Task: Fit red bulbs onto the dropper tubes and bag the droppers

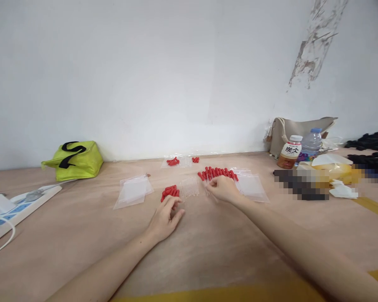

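Observation:
My left hand (164, 220) rests on the table, thumb apart and fingers loosely bent, at the near edge of a small pile of red rubber bulbs (170, 191). Nothing shows in its grasp. Right of that pile lies a row of thin clear tubes (189, 187). My right hand (222, 187) is closed, thumb and fingers pinched at the left end of a row of droppers (220, 171), clear tubes with red bulbs on. A dropper tube appears to be between its fingertips; the palm hides part of the row.
Clear plastic bags lie in a left stack (132, 191) and a right stack (253, 188). A clear bag (185, 162) with red bulbs and tubes lies by the wall. Left are a yellow-green pouch (82, 161) and power strip (25, 209); right, a brown drink bottle (290, 153) and water bottle (311, 144).

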Demonstrator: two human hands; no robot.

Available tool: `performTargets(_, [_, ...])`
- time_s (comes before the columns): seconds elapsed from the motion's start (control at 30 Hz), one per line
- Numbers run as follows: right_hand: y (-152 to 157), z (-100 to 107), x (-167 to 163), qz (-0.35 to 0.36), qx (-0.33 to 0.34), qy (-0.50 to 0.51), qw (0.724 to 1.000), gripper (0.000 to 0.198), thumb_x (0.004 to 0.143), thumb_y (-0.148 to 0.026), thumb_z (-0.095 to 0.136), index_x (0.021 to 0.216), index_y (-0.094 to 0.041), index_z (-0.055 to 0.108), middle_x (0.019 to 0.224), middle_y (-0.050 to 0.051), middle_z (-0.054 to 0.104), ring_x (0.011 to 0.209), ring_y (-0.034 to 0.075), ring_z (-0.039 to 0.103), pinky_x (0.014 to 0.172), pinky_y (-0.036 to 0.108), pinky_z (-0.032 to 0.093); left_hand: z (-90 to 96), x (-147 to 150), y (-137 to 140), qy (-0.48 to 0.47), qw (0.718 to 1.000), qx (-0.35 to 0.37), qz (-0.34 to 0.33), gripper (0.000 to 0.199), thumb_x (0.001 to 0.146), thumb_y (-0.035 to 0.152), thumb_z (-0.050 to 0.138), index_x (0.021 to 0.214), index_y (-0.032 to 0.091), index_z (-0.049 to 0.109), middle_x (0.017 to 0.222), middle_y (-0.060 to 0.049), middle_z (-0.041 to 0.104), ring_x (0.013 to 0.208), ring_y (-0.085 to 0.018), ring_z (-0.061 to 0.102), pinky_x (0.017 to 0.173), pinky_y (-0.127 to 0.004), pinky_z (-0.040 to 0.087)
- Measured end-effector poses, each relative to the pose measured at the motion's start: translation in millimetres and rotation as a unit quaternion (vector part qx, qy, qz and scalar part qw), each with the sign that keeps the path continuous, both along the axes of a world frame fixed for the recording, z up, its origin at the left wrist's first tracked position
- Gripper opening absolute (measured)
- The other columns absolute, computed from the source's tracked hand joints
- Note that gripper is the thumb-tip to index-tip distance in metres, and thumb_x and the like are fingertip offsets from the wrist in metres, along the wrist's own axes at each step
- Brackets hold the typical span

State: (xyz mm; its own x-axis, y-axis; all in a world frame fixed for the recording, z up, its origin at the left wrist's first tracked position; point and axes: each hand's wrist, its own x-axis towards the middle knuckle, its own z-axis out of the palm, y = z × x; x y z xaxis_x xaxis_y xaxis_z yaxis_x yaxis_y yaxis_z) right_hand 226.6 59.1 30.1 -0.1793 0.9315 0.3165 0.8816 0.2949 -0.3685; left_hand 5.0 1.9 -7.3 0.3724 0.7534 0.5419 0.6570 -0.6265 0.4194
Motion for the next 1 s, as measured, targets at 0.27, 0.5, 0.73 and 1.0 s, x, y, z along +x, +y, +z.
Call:
performTargets(0.27, [51, -18, -37, -0.115, -0.005, -0.038, 0.993, 0.026, 0.075, -0.033, 0.044, 0.069, -0.019, 0.065, 0.074, 0.007, 0.066, 0.072, 0.02, 0.058, 0.075, 0.035, 0.028, -4.4, 1, 1, 0.109, 0.993, 0.007, -0.052, 0.037, 0.082, 0.036, 0.048, 0.052, 0.016, 0.046, 0.05, 0.003, 0.041, 0.047, -0.009, 0.038, 0.048, -0.021, 0.029])
performTargets(0.5, [61, -30, -40, -0.147, -0.006, -0.065, 0.987, 0.034, 0.077, -0.037, 0.041, 0.08, -0.012, 0.064, 0.079, 0.015, 0.065, 0.076, 0.024, 0.059, 0.082, 0.042, 0.02, -3.8, 1, 1, 0.12, 0.989, 0.028, -0.08, 0.039, 0.08, 0.04, 0.052, 0.05, 0.016, 0.046, 0.047, 0.004, 0.042, 0.046, -0.009, 0.038, 0.051, -0.021, 0.029])
performTargets(0.73, [62, -29, -39, -0.155, -0.022, -0.064, 0.986, 0.036, 0.079, -0.038, 0.038, 0.079, -0.012, 0.064, 0.077, 0.014, 0.065, 0.075, 0.025, 0.059, 0.082, 0.042, 0.02, -4.3, 0, 1, 0.116, 0.988, 0.031, -0.101, 0.039, 0.077, 0.043, 0.054, 0.051, 0.015, 0.046, 0.046, 0.005, 0.041, 0.045, -0.008, 0.037, 0.05, -0.021, 0.029])
performTargets(1.0, [55, -18, -42, -0.13, -0.052, -0.035, 0.99, 0.024, 0.073, -0.031, 0.044, 0.078, -0.019, 0.064, 0.078, 0.007, 0.065, 0.076, 0.021, 0.058, 0.078, 0.037, 0.025, -1.8, 0, 3, 0.07, 0.995, 0.076, 0.005, 0.021, 0.081, 0.03, 0.049, 0.066, 0.017, 0.053, 0.06, 0.0, 0.051, 0.059, -0.013, 0.047, 0.06, -0.024, 0.036])
